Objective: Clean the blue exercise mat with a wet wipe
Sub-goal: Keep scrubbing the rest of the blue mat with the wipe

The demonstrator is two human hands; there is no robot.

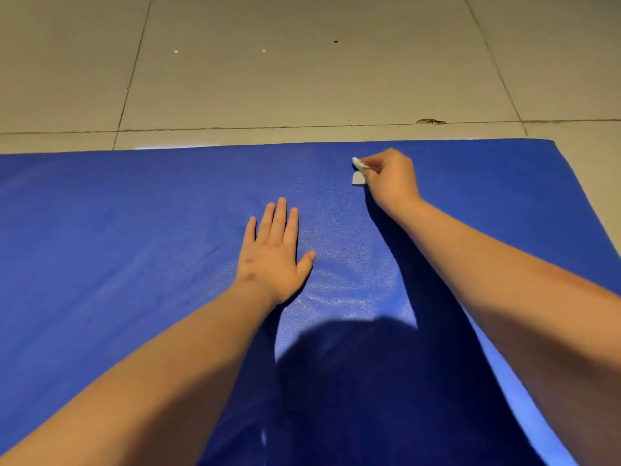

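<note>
The blue exercise mat (pixel 134 247) lies flat on the floor and fills the lower two thirds of the view. My left hand (pixel 274 253) rests palm down on the mat near its middle, fingers straight and together. My right hand (pixel 389 179) reaches toward the mat's far edge and grips a small white wet wipe (pixel 359 170), which pokes out to the left of the fingers and touches the mat. A shiny damp patch spreads between the two hands.
Beige floor tiles (pixel 302 62) with dark grout lines lie beyond the mat's far edge. A chipped spot (pixel 430 121) marks one grout line. The mat's far right corner (pixel 551 142) is in view. My shadow darkens the near mat.
</note>
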